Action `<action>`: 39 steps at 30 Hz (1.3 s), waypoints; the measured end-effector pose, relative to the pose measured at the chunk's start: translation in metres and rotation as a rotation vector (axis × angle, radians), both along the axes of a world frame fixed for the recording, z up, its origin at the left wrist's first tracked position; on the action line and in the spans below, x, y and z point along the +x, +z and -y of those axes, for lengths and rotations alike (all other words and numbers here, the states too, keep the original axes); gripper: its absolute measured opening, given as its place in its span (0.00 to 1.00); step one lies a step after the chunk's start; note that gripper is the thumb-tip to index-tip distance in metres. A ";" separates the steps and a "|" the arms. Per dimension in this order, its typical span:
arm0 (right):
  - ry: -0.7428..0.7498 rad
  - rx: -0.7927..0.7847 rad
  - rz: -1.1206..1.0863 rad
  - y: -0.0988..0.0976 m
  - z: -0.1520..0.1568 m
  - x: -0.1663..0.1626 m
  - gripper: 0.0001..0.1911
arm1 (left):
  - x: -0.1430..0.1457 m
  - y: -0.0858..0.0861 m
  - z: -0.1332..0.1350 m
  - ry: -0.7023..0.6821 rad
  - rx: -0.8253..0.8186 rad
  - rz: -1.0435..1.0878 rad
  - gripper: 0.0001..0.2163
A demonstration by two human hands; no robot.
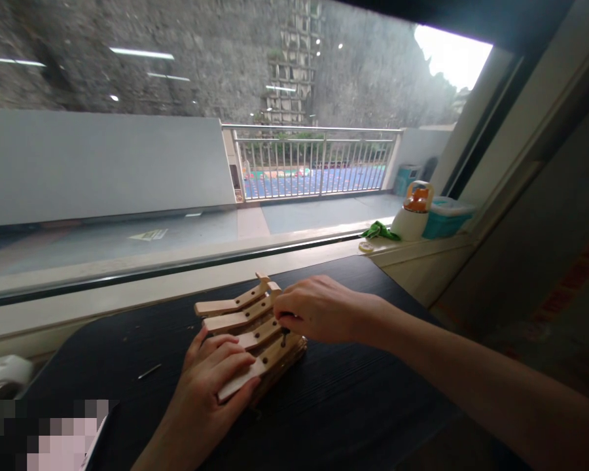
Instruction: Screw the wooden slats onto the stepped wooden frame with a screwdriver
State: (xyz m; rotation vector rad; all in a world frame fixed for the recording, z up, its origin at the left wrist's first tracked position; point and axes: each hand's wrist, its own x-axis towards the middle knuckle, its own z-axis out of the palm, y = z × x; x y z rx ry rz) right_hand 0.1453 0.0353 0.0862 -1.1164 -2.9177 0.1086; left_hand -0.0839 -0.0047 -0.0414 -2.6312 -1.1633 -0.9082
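Note:
A pale wooden piece (235,322) made of several bent slats with dark holes sits on the dark tabletop. My left hand (216,373) is closed around the near-left ends of its slats, thumb along the front side. Above the right end, my right hand (319,307) is curled around a dark-handled screwdriver (285,335). Its thin shank points down to a hole in the nearest slat. The fist hides most of the handle, and whether a screw is under the tip cannot be seen. A thin metal rod (150,371) lies left of my left hand.
The dark table (363,379) stands against a window sill (167,278). On the sill are a green cloth (380,231), a tape roll (366,246), a white bottle with an orange top (410,219) and a teal box (446,219). A white object (7,374) is at far left.

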 end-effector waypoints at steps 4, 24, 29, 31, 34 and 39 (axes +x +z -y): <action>-0.048 0.078 -0.021 -0.010 -0.004 -0.003 0.14 | 0.001 0.000 -0.001 -0.012 -0.012 0.012 0.08; -0.055 0.043 -0.023 -0.004 -0.005 -0.004 0.12 | -0.001 -0.002 -0.001 0.009 -0.019 0.014 0.07; -0.105 0.062 0.014 -0.002 -0.002 -0.006 0.14 | 0.000 -0.003 -0.001 0.034 -0.043 -0.003 0.07; -0.085 0.059 0.039 0.003 0.001 -0.006 0.13 | 0.000 -0.002 0.000 0.038 -0.058 -0.001 0.07; -0.035 0.056 0.030 0.009 0.003 -0.005 0.11 | 0.000 -0.001 0.000 0.033 -0.084 0.012 0.07; 0.008 0.014 0.010 0.010 0.001 -0.002 0.12 | 0.000 -0.002 0.000 0.034 -0.106 0.028 0.07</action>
